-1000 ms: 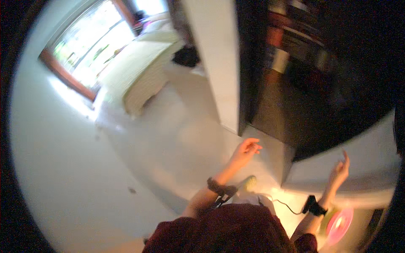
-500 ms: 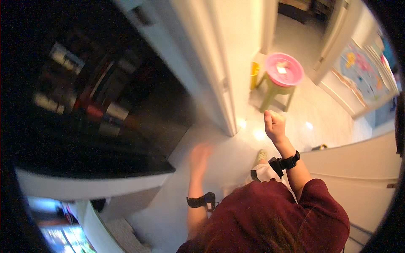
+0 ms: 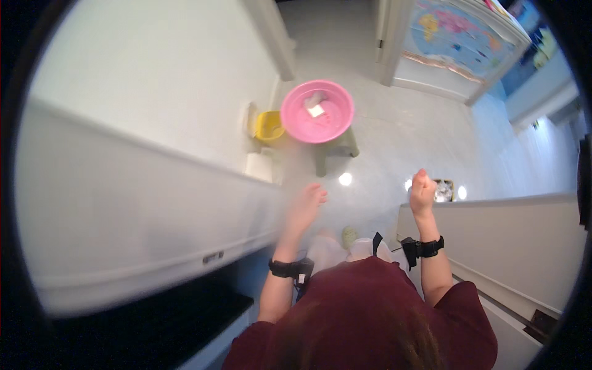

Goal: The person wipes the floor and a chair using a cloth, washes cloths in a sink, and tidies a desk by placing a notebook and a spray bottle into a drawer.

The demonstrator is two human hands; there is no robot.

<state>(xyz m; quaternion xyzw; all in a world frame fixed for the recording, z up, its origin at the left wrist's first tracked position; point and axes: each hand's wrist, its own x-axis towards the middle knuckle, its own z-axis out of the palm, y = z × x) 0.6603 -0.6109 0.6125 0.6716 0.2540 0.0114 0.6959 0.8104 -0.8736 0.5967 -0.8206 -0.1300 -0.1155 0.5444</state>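
Note:
My left hand (image 3: 306, 206) hangs in front of me, a little blurred, its fingers loosely curled and apart with nothing seen in them. My right hand (image 3: 422, 192) is closed in a fist, and no object shows in it. Ahead of both hands a pink basin (image 3: 338, 117) rests on a green stool (image 3: 320, 161). Inside the basin lie a small white block (image 3: 316, 111) and a crumpled greyish item (image 3: 315, 98) whose kind I cannot make out. Neither hand touches the basin.
A yellow bin (image 3: 269, 127) stands left of the stool by the wall. White door panels (image 3: 154, 203) flank me on the left, with another white panel (image 3: 512, 237) on the right. Beyond my right hand sits a small tray (image 3: 444, 190). A colourful poster (image 3: 459, 37) hangs far right.
The view has swung left and I have come past the doorway. The basin and stool appear nearer and straighter ahead. My left hand is farther forward; my right stays in a fist.

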